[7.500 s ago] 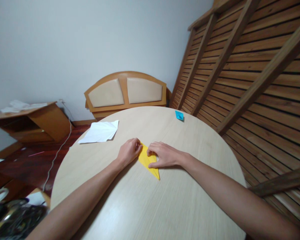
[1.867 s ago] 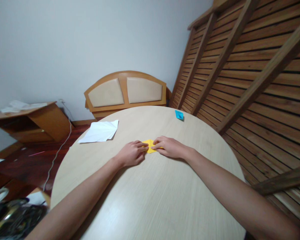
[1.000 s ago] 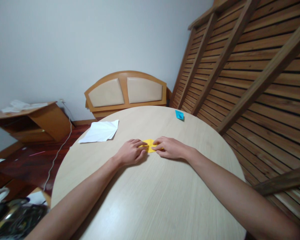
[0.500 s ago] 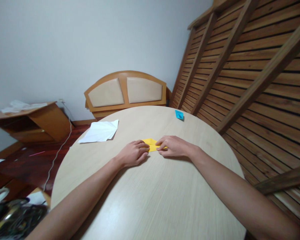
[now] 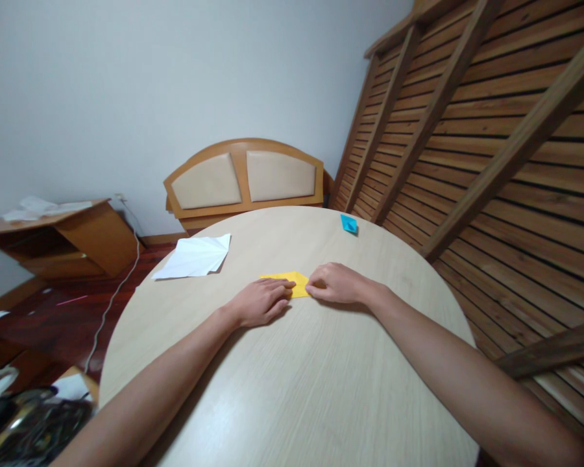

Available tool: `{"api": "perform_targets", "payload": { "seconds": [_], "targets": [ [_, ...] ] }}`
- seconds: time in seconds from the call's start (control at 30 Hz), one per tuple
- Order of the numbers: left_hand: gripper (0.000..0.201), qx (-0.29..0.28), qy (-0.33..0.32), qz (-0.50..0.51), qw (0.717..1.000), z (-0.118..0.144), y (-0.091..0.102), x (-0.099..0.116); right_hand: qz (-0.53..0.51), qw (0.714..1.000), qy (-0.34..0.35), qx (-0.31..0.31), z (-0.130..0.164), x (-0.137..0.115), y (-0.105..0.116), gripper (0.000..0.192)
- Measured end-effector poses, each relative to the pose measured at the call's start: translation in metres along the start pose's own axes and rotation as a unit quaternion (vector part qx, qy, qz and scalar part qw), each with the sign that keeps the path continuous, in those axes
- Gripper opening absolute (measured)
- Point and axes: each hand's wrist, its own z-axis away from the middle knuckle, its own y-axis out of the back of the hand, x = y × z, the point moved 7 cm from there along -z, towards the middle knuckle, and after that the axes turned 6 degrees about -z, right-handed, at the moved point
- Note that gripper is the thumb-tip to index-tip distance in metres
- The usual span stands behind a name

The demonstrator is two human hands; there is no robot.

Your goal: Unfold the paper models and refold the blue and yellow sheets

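A folded piece of yellow paper (image 5: 299,285) lies on the round table (image 5: 292,383) between my two hands. My left hand (image 5: 263,301) rests flat on its left part, fingers stretched out over it and covering some of it. My right hand (image 5: 338,284) pinches the paper's right end between thumb and index finger, the other fingers curled. The right tip of the paper is hidden by those fingers. Farther back on the table, toward the right, sits a small folded blue paper boat (image 5: 349,224).
A creased white sheet (image 5: 194,255) lies at the table's left rear. Behind the table stands a padded headboard (image 5: 243,175). A slatted wooden panel (image 5: 467,162) leans along the right. At left are a low cabinet (image 5: 87,240) with papers and a cable (image 5: 108,311) on the floor.
My left fingers have spread flatter over the yellow paper, and more of its left edge shows. My right fingers have closed into a tighter pinch at its right end.
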Motion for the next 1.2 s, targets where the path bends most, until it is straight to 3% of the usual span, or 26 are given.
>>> {"api": "perform_targets", "payload": {
  "seconds": [0.23, 0.87, 1.2],
  "targets": [
    [0.037, -0.011, -0.02, -0.001, 1.0, 0.0, 0.003, 0.006, 0.003, 0.999, -0.033, 0.028, -0.002, 0.01, -0.003, 0.024],
    [0.033, 0.03, -0.046, 0.024, 0.998, 0.002, 0.001, 0.004, -0.028, 0.999, 0.039, 0.004, -0.004, 0.008, -0.013, 0.031],
    [0.04, 0.04, 0.019, 0.018, 0.999, 0.0, 0.013, 0.0, -0.022, 0.998, 0.064, 0.0, -0.002, 0.005, -0.012, 0.023]
  ]
}}
